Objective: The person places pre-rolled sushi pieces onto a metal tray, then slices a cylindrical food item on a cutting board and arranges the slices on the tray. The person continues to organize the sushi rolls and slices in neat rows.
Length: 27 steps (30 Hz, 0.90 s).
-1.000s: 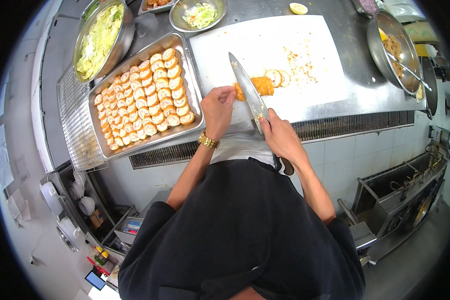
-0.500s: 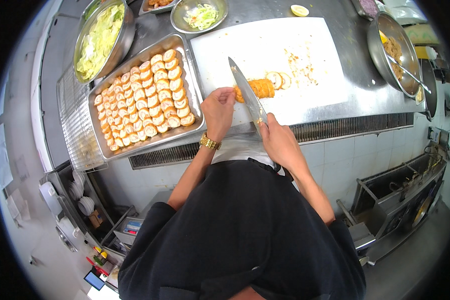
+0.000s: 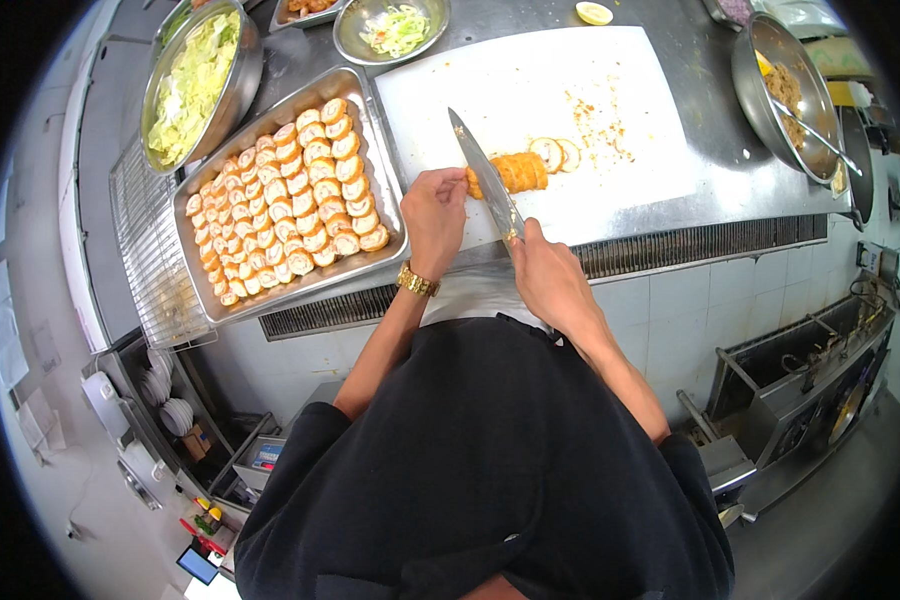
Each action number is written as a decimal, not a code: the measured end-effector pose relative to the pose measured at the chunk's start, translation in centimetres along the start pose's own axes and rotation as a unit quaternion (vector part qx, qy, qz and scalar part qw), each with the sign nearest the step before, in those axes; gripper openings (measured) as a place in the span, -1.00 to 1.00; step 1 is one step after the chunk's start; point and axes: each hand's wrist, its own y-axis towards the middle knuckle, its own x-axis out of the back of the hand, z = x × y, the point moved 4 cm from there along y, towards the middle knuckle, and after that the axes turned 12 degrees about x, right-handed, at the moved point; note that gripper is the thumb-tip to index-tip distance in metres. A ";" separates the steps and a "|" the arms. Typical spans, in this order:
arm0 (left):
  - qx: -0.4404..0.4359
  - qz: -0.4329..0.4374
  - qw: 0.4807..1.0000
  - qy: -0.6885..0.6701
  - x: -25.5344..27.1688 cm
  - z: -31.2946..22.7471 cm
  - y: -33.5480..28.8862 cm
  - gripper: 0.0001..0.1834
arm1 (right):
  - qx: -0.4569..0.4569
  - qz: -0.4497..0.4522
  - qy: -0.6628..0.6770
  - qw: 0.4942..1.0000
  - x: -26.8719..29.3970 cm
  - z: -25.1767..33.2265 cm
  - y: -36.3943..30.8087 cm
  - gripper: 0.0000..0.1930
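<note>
A golden-brown fried roll (image 3: 523,171) lies on the white cutting board (image 3: 530,85), part of it cut across into slices. My right hand (image 3: 550,275) is closed round the handle of a large kitchen knife (image 3: 487,175), whose blade crosses the roll near its left end. At that left end, the bent fingers of my left hand (image 3: 435,215) pinch the roll. Two pale round slices (image 3: 555,155) lie flat just right of the roll. On the left stands a metal tray (image 3: 393,205) with rows of pinwheel-like roll slices (image 3: 300,190).
Brown crumbs (image 3: 600,125) are scattered over the board. Around it stand a bowl of chopped cabbage (image 3: 195,85), a small bowl of shredded greens (image 3: 395,30), a lemon half (image 3: 594,13) and a bowl of brown filling (image 3: 788,100) with a spoon. A wire rack (image 3: 150,240) adjoins the tray.
The knife has shifted slightly left along the roll, toward my left fingers, with my right hand moving along. My left hand stays at the roll's end. The whole view has shifted slightly.
</note>
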 end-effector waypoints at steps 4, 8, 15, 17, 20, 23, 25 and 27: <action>-0.007 0.005 1.000 0.004 0.1 0.0 0.1 -0.82 | 0.002 -0.006 -0.009 1.000 -0.2 0.6 0.3 -0.73; -0.006 0.003 1.000 -0.006 0.1 0.0 -0.1 -0.81 | -0.003 -0.011 -0.006 1.000 -0.5 1.0 0.5 -0.73; -0.017 0.008 1.000 0.010 0.3 -0.4 -0.1 -0.81 | 0.026 -0.022 -0.015 0.999 -0.6 1.3 1.0 -0.76; -0.017 0.008 1.000 0.010 0.4 -0.6 0.0 -0.80 | 0.041 -0.028 -0.017 0.999 -0.6 1.4 1.4 -0.78; -0.019 0.008 1.000 0.011 0.5 -0.7 0.0 -0.81 | 0.035 -0.020 -0.024 0.999 -0.9 1.2 2.0 -0.79; -0.012 0.006 1.000 0.008 0.6 -0.7 0.0 -0.81 | 0.027 -0.019 -0.016 0.999 -1.4 0.9 2.7 -0.79; -0.012 0.004 1.000 0.009 0.6 -0.7 0.1 -0.82 | 0.039 -0.033 -0.029 0.998 -1.7 0.8 3.2 -0.77; -0.009 0.003 1.000 0.010 0.6 -0.7 0.2 -0.82 | 0.049 -0.043 -0.035 0.997 -2.0 0.6 3.5 -0.76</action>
